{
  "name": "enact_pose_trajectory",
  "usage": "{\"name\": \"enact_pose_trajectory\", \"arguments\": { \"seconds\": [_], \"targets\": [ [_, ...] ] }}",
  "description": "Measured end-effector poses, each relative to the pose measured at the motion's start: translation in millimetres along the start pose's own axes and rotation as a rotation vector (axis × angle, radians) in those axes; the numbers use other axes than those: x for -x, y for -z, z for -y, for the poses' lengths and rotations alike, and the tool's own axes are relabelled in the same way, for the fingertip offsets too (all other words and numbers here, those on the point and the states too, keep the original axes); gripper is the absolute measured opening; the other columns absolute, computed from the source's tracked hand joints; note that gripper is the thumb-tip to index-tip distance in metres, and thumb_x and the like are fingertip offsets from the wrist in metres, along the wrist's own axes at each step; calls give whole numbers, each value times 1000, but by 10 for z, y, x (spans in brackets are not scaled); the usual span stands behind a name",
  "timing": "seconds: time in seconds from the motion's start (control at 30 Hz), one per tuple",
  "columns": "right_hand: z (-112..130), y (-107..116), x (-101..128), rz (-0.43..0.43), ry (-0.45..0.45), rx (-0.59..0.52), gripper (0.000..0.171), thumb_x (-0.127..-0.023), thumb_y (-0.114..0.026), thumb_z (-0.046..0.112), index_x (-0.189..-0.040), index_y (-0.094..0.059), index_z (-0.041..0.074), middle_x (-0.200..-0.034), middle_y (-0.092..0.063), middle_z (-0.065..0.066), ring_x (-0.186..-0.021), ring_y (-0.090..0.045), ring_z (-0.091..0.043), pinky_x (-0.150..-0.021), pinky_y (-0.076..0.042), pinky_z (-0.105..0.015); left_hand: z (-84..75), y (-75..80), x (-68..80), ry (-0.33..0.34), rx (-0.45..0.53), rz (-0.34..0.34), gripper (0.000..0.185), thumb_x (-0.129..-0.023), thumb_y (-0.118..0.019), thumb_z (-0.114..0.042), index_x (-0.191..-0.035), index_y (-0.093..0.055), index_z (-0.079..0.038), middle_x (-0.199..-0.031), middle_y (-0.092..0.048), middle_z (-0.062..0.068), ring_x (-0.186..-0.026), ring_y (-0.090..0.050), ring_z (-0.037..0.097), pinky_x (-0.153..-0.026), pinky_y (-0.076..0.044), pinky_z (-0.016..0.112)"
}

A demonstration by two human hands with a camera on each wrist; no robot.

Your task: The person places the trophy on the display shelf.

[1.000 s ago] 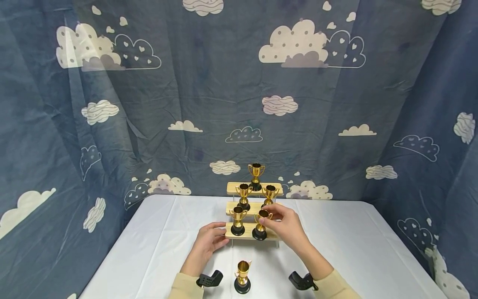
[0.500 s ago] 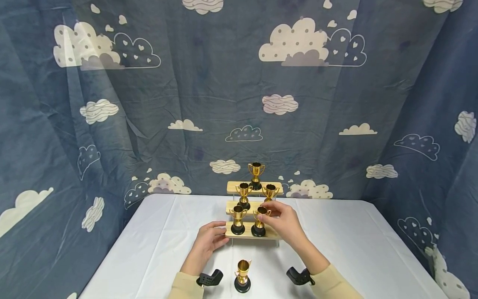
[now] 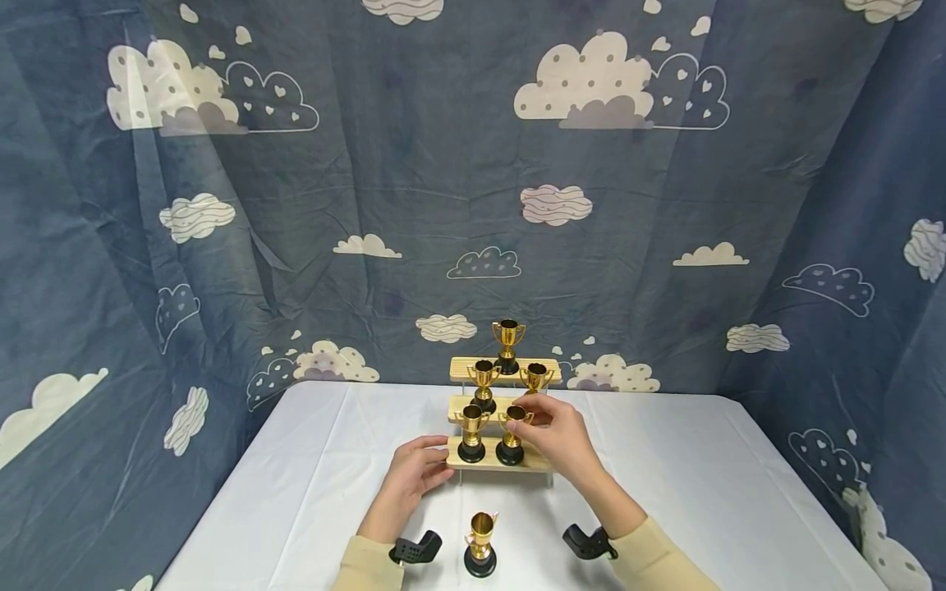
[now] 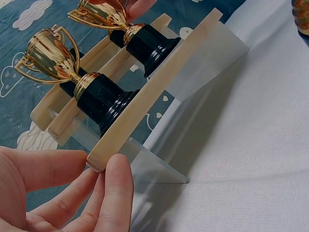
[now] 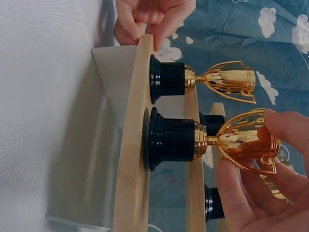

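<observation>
My right hand (image 3: 565, 439) pinches the cup of a small gold trophy (image 5: 174, 139) between thumb and fingers. That trophy is upright, its black base on the lowest step of a three-tier wooden display stand (image 3: 535, 461), right of another trophy (image 3: 470, 435). My left hand (image 3: 414, 480) grips the left end of the same step, thumb and fingers at the corner of the board (image 4: 104, 157). Two trophies stand on the middle step, the right one partly hidden by my right hand. A single trophy (image 3: 507, 345) stands on the top step.
One more gold trophy (image 3: 480, 546) stands on the white-covered table (image 3: 310, 492) in front of the stand, between my forearms. Clear side supports (image 4: 207, 67) hold up the steps. Behind the table hangs a blue cloud-print curtain (image 3: 443, 180).
My right hand has shifted slightly left and back with its trophy, bringing it closer to the trophy beside it on the lowest step. My left hand keeps its place.
</observation>
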State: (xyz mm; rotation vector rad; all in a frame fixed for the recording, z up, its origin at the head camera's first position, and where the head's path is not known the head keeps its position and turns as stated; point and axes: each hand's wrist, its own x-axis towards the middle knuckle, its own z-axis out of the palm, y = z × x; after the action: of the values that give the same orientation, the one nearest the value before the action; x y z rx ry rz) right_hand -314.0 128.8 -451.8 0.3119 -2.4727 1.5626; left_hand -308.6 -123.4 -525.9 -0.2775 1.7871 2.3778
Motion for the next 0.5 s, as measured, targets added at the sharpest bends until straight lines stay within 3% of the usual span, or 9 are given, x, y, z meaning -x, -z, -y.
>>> {"name": "enact_pose_trajectory", "arguments": {
  "seconds": [0.27,0.5],
  "targets": [
    [-5,-29,-21,-4,10,11,42,-78,-88,27,-116,-74,13,-103,-72,4,-87,-68,-14,-81,-57,-35,-1,-1,-9,-3,0,1,44,-89,-64,2,-133,-57,8,-110,-69,18,-79,-71,19,-77,-61,32],
    [-6,-52,-19,-8,6,8,38,-78,-89,26,-112,-75,17,-103,-72,3,-87,-68,-14,-79,-58,-33,13,-1,-14,0,3,-6,44,-89,-64,3,-132,-58,7,-111,-68,19,-78,-70,18,-75,-61,31]
  ]
}}
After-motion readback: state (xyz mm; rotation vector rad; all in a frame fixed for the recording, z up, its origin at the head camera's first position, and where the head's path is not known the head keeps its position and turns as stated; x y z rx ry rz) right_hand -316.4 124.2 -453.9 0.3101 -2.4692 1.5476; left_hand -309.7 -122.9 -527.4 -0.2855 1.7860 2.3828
